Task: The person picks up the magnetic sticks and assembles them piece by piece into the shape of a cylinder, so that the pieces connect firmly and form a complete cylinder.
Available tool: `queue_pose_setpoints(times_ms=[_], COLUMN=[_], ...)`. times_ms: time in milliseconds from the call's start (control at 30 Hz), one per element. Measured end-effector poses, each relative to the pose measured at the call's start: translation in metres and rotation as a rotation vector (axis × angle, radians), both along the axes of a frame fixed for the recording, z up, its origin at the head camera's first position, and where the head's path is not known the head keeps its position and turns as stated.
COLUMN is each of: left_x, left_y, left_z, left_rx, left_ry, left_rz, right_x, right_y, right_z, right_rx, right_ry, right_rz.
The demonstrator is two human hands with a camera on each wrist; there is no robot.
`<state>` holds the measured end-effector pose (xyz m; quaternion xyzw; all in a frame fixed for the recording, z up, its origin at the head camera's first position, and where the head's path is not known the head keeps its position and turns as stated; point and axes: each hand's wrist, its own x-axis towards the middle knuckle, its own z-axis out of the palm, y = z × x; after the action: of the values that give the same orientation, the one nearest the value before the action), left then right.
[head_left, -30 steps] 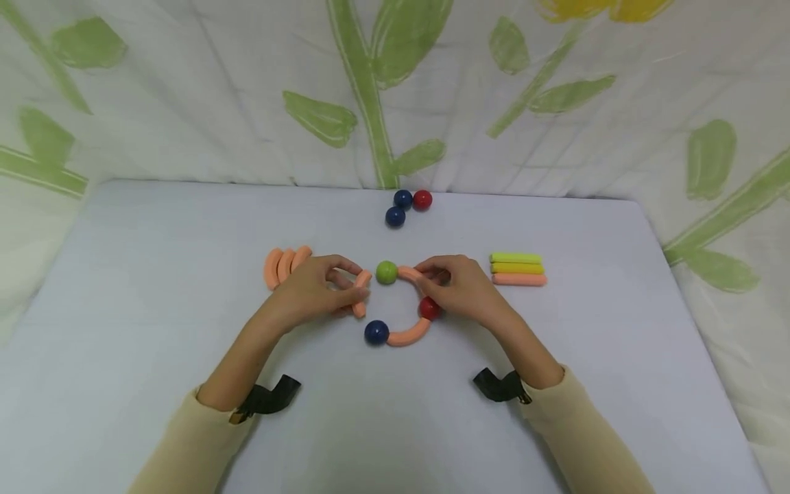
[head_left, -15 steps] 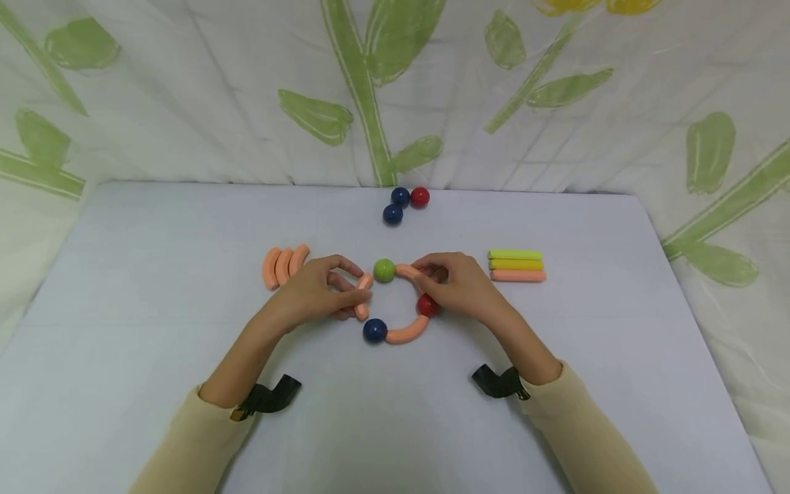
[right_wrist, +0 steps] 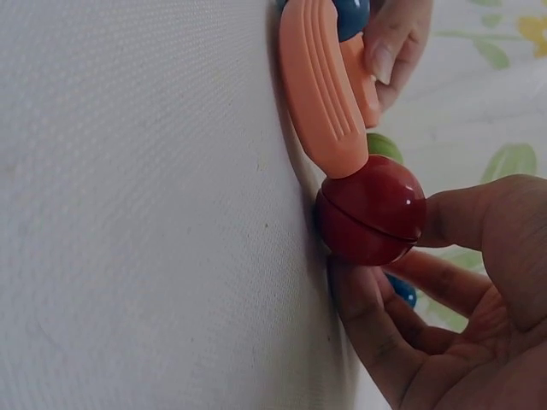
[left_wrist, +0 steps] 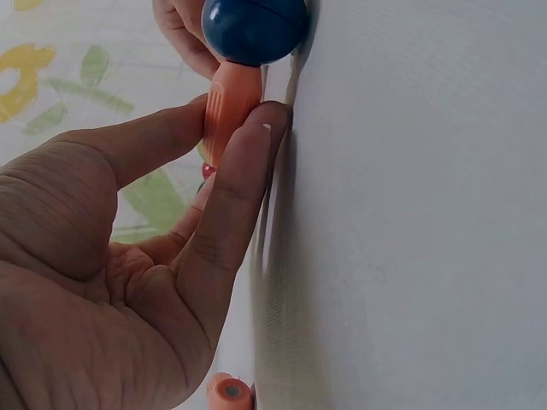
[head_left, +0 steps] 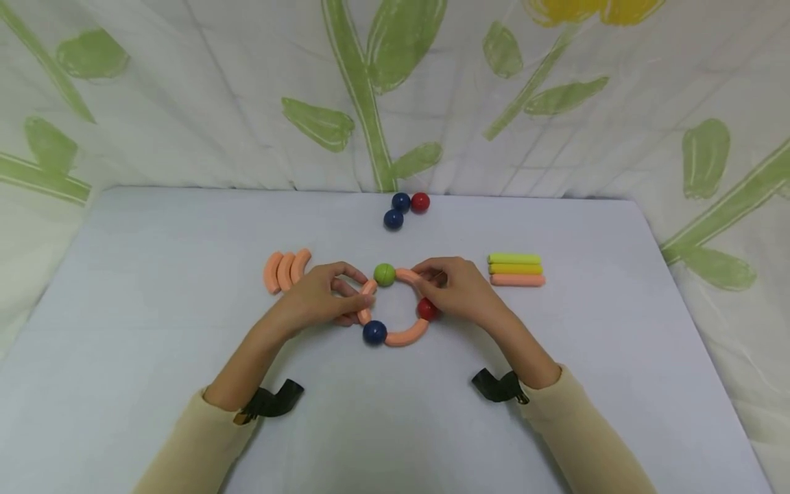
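Observation:
My left hand (head_left: 321, 295) pinches a curved orange rod (head_left: 366, 309) between thumb and fingers. Its lower end meets a dark blue ball (head_left: 374, 333), as the left wrist view shows too; its upper end stands close to a green ball (head_left: 385, 274). On the other side, my right hand (head_left: 457, 288) grips a second curved rod (head_left: 405, 276) between the green ball and a red ball (head_left: 426, 309), and covers part of it. From the red ball a third curved rod (right_wrist: 320, 85) runs to the blue one, so the pieces form a ring.
Spare curved orange rods (head_left: 284, 269) lie beside the left hand. Two blue balls (head_left: 393, 219) and a red ball (head_left: 420, 202) sit near the table's back edge. Straight rods (head_left: 515, 269) in light green, yellow and orange lie to the right. A flowered cloth (head_left: 247, 89) hangs behind.
My left hand has brought its curved rod slightly right and down, and the rod's lower end now meets the blue ball. The right hand stays in place on its rod.

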<state>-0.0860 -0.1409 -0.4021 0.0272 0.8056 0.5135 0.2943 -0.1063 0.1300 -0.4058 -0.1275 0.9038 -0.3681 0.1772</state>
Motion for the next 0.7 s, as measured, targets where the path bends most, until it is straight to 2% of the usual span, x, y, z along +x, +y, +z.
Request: queue_pose_setpoints(times_ms=[333, 700], left_x=[0.0019, 0.0], left_y=[0.0009, 0.003], left_z=[-0.0011, -0.0033], left_rx=[0.004, -0.05], left_ry=[0.009, 0.105], left_rz=[0.014, 0.008], right_x=[0.0012, 0.0017], right_y=[-0.0012, 0.0007], right_z=[0.0003, 0.0019], right_rx=[0.004, 0.007], right_ry=[-0.001, 0.037], right_rz=[0.004, 0.032])
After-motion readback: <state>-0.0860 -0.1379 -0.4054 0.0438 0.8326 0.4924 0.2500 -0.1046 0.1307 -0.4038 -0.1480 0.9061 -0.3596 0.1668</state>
